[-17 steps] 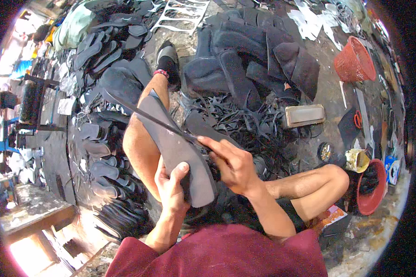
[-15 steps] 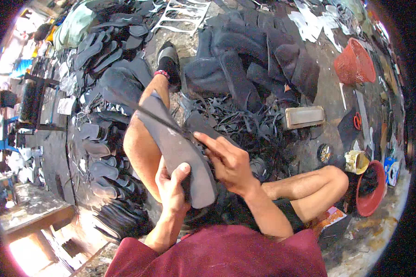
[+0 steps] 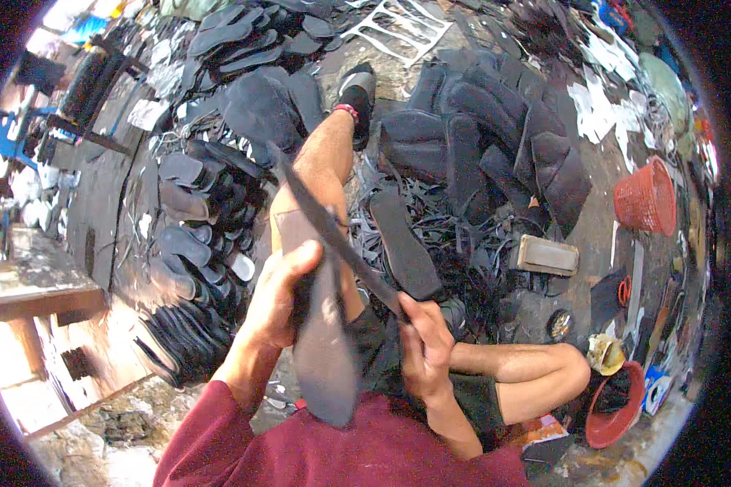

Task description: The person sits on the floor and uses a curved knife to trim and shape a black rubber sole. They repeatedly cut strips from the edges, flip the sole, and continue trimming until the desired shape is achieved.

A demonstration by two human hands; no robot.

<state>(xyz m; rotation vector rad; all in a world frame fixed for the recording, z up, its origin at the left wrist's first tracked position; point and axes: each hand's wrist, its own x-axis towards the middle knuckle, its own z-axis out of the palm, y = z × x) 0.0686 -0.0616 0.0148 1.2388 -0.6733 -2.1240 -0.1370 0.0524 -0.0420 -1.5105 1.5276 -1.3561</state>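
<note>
Over the person's lap, the left hand gripped a grey sole blank upright while the right hand was closed on a long dark blade laid against its edge; trimming looked midway, needing a steady pull along the outline

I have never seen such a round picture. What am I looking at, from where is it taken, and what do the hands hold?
The picture comes from a wide camera worn on a person's head, looking down, so straight edges bend. No machine is here, only two bare hands. The left hand grips a grey shoe sole. The right hand holds a long thin dark strip that lies across the sole; whether it is a blade or rubber trim, I cannot tell. The person sits on the ground among piles of dark soles and black scraps. A red basket stands at the right.
</note>
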